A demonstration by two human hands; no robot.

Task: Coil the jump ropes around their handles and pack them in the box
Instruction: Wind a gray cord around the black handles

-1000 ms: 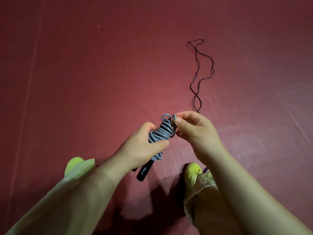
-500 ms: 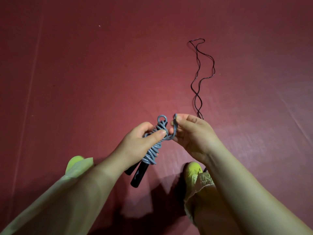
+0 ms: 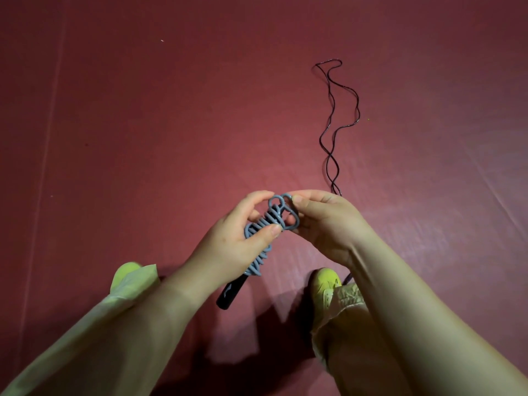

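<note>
Near the centre of the frame, the left hand [image 3: 228, 247] grips the grey rubber jump rope [image 3: 268, 224] coiled round its black handles [image 3: 231, 292]; the right hand [image 3: 325, 221] pinches its last loop. At upper right, a thin black jump rope [image 3: 333, 132] snakes across the red floor mat [image 3: 171, 124].

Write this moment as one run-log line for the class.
left hand: grips coiled grey rope on black handles | right hand: pinches rope's loose end loop | black rope: uncoiled on floor | box: not in view
</note>
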